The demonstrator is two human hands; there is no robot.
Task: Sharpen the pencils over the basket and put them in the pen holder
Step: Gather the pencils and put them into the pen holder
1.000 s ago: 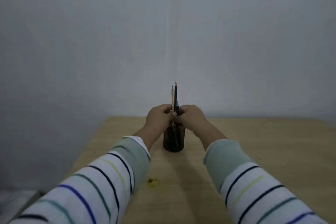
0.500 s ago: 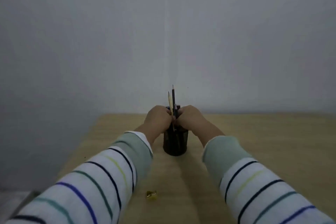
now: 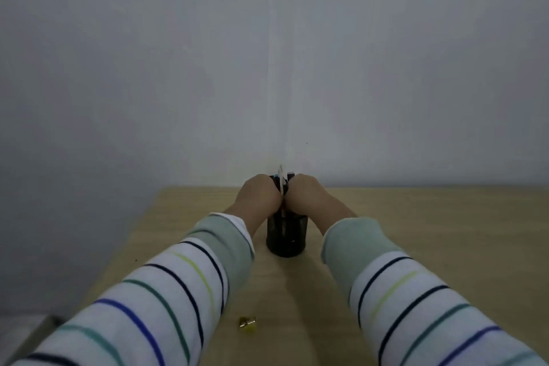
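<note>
Black mesh pen holder [image 3: 286, 239] stands on the wooden table [image 3: 416, 232]. The left hand [image 3: 260, 196] and right hand [image 3: 306, 196] touch side by side over its top, fingers curled tight around the pencils [image 3: 280, 177], which stick down into it. A little yellow sharpener [image 3: 247, 324] lies nearer, well apart.
</note>
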